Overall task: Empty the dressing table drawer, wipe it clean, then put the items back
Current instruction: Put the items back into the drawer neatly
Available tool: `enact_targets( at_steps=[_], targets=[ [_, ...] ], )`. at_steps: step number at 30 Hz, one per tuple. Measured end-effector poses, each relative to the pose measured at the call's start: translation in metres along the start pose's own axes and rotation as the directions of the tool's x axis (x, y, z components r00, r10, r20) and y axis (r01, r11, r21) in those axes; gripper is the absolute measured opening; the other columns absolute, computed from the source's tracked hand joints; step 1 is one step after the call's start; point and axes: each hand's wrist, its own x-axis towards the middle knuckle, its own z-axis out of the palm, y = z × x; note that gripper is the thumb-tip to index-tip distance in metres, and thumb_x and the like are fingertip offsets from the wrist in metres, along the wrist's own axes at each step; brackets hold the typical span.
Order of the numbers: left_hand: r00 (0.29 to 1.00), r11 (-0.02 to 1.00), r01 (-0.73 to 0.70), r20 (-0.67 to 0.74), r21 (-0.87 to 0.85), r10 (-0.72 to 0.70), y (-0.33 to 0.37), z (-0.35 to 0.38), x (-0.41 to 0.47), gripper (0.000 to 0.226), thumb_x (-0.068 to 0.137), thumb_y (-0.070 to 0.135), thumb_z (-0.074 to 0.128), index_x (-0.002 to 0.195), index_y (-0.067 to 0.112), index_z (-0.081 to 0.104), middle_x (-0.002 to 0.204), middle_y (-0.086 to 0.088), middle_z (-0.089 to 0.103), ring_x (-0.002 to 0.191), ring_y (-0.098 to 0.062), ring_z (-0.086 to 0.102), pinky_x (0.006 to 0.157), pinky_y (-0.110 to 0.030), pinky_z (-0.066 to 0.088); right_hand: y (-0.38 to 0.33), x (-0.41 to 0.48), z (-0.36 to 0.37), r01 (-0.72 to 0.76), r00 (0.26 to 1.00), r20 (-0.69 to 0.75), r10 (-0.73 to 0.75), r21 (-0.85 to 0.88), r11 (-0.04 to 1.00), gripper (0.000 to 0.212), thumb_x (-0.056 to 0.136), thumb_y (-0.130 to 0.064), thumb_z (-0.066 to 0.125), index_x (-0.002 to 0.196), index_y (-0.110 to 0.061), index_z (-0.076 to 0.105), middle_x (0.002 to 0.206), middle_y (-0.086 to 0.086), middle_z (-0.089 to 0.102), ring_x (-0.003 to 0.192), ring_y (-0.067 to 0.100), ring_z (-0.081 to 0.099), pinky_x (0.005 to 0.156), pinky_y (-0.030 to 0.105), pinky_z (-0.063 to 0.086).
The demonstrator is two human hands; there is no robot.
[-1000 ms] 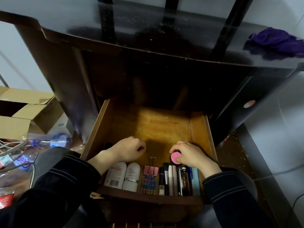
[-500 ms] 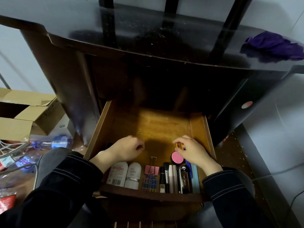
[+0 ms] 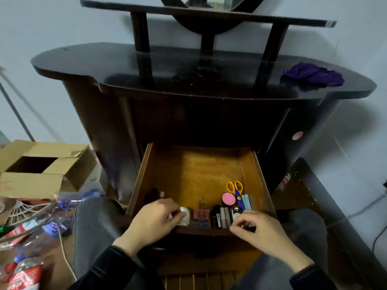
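Head view: the drawer (image 3: 250, 174) is open, with items lined along its front and the cloth (image 3: 312, 77) on the tabletop. The left hand (image 3: 155, 221) curls round a white bottle (image 3: 185, 216). The right hand (image 3: 263, 231) hovers curled over the pens (image 3: 223, 217), grasp unclear. Probably arranging returned items; next, settle the bottle into the row.

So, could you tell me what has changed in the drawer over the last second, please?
Both hands drew back toward the front of the drawer. The right hand let go of the pink compact, and the yellow-handled scissors now lie uncovered beside it. The left hand now touches the white bottle. The pink binder clips and the purple cloth stayed put.
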Motion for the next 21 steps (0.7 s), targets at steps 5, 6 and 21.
enact_targets(
  at_steps=[5, 6, 21],
  targets=[
    [0.982, 0.995, -0.067, -0.170, 0.068, 0.078, 0.006, 0.000, -0.035, 0.039, 0.091, 0.065, 0.052, 0.083, 0.030, 0.067, 0.083, 0.018, 0.063, 0.074, -0.004, 0.056, 0.063, -0.026, 0.047, -0.005, -0.015, 0.008, 0.029, 0.999, -0.036, -0.033, -0.100, 0.995, 0.039, 0.073, -0.083, 0.052, 0.090, -0.050, 0.064, 0.089, -0.031, 0.059, 0.101, -0.009, 0.051, 0.078, 0.013, 0.035],
    [0.973, 0.993, -0.071, -0.211, 0.091, 0.089, 0.006, 0.001, -0.038, 0.038, 0.086, 0.066, 0.058, 0.081, 0.029, 0.066, 0.081, 0.018, 0.062, 0.071, -0.005, 0.055, 0.061, -0.025, 0.046, -0.005, -0.016, 0.010, 0.021, 0.997, -0.066, -0.026, -0.086, 0.996, 0.036, 0.073, -0.082, 0.052, 0.089, -0.051, 0.062, 0.088, -0.032, 0.058, 0.099, -0.010, 0.052, 0.080, 0.014, 0.035],
    [0.935, 0.980, -0.104, -0.319, 0.169, 0.154, -0.001, 0.011, -0.027, 0.041, 0.090, 0.065, 0.054, 0.083, 0.026, 0.067, 0.081, 0.016, 0.057, 0.074, -0.009, 0.053, 0.059, -0.027, 0.044, -0.002, -0.006, 0.012, 0.025, 0.968, -0.249, -0.040, -0.065, 0.998, 0.030, 0.082, -0.057, 0.071, 0.098, -0.032, 0.076, 0.093, -0.026, 0.060, 0.091, -0.006, 0.052, 0.083, 0.010, 0.030]
  ],
)
